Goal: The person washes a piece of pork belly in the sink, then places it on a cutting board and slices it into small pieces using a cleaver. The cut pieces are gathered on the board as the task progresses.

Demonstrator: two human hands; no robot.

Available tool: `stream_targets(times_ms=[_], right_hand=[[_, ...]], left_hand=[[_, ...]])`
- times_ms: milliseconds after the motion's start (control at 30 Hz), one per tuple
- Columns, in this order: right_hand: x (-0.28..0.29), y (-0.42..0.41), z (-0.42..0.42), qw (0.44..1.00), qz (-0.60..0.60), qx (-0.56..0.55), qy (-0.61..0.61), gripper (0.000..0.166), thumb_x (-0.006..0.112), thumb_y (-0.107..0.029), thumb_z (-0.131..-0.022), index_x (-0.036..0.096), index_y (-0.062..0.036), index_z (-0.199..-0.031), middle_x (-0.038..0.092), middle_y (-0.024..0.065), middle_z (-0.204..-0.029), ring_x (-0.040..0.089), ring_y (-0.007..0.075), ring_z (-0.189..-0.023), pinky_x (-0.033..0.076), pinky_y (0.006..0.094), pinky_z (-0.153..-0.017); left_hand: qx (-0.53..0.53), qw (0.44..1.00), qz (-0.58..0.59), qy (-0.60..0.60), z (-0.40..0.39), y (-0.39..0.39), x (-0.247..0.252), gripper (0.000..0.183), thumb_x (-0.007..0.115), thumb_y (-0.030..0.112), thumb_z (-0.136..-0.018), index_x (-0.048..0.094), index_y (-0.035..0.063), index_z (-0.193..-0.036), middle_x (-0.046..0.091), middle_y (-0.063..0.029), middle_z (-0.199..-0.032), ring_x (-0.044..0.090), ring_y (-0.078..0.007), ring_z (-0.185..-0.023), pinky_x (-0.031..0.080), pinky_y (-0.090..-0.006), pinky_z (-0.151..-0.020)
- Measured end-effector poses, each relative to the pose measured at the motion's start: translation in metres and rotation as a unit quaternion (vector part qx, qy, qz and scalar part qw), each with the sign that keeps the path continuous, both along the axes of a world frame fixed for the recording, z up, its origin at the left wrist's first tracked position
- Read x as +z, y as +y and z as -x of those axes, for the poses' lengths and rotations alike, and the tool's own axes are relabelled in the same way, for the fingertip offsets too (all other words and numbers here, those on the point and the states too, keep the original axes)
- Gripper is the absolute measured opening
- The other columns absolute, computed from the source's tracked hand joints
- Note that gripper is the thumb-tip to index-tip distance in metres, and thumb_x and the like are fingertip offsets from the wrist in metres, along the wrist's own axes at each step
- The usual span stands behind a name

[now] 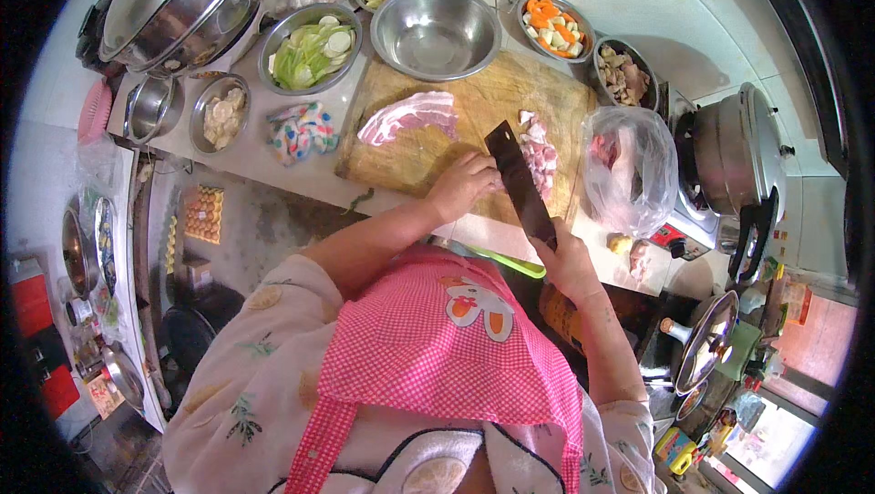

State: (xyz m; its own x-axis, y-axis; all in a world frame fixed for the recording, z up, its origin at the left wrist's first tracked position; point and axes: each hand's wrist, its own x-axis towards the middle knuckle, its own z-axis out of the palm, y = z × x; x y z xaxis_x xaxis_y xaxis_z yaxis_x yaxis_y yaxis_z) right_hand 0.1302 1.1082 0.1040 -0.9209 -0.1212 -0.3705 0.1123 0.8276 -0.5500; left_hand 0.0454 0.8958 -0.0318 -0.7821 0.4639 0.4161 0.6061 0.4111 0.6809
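My right hand [566,255] grips the handle of a dark-bladed cleaver [521,183], its blade slanting over the wooden cutting board [410,166]. Close against the blade's left side, my left hand [466,185] presses with bent fingers on a piece of raw meat, mostly hidden beneath them. Cut pieces of raw pork [539,152] lie to the right of the blade. A larger slab of pork belly [410,117] rests on the board's left part. An empty steel bowl [435,32] stands at the board's far edge.
Beyond the board are bowls of sliced green vegetable [307,60], carrot pieces [552,28] and meat chunks [622,75]. A clear plastic bag with meat [629,173] is at the right, beside a pressure cooker [735,152] on a stove. A patterned cloth [303,133] lies left of the board.
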Motion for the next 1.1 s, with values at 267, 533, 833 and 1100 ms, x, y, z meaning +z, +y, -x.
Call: stream_targets(times_ms=[267,533,833,1100], right_hand=[[0.002,-0.005,0.014,0.998,0.023,0.028,-0.049,0.033,0.062,-0.024,-0.088,0.047,-0.0008,-0.106,0.063,0.0274,-0.082,0.061,0.0463,-0.081,0.049,0.0493,-0.067],[-0.025,-0.010,0.030,0.995,0.089,-0.017,-0.046,0.035,0.062,-0.015,-0.088,0.048,0.0032,-0.114,0.065,0.0193,-0.080,0.063,0.0308,-0.064,0.050,0.0398,-0.057],[-0.038,-0.023,0.056,0.998,-0.016,0.034,0.047,0.036,0.060,-0.022,-0.088,0.051,0.0019,-0.113,0.062,0.0255,-0.085,0.064,0.0389,-0.081,0.049,0.0445,-0.068],[-0.022,0.016,0.003,0.997,0.026,-0.027,-0.071,0.033,0.061,-0.021,-0.086,0.050,0.0002,-0.109,0.063,0.0278,-0.087,0.061,0.0457,-0.086,0.049,0.0507,-0.073]], left_hand=[[0.006,0.993,0.108,0.044,-0.002,0.006,-0.024,0.020,0.061,0.016,-0.080,0.065,0.0121,-0.100,0.059,-0.0078,-0.113,0.052,-0.0292,-0.110,0.041,-0.0390,-0.097],[-0.042,0.995,0.091,0.001,-0.001,0.011,-0.019,0.023,0.058,0.019,-0.081,0.065,0.0131,-0.102,0.058,-0.0076,-0.115,0.049,-0.0294,-0.114,0.040,-0.0386,-0.100],[-0.038,0.989,0.135,0.037,0.002,0.006,-0.029,0.020,0.058,0.018,-0.081,0.066,0.0100,-0.098,0.060,-0.0094,-0.110,0.053,-0.0298,-0.110,0.042,-0.0411,-0.098],[-0.009,0.999,-0.035,-0.020,-0.003,-0.001,0.000,0.015,0.068,0.010,-0.077,0.068,0.0091,-0.092,0.059,-0.0104,-0.102,0.055,-0.0294,-0.102,0.046,-0.0409,-0.089]])
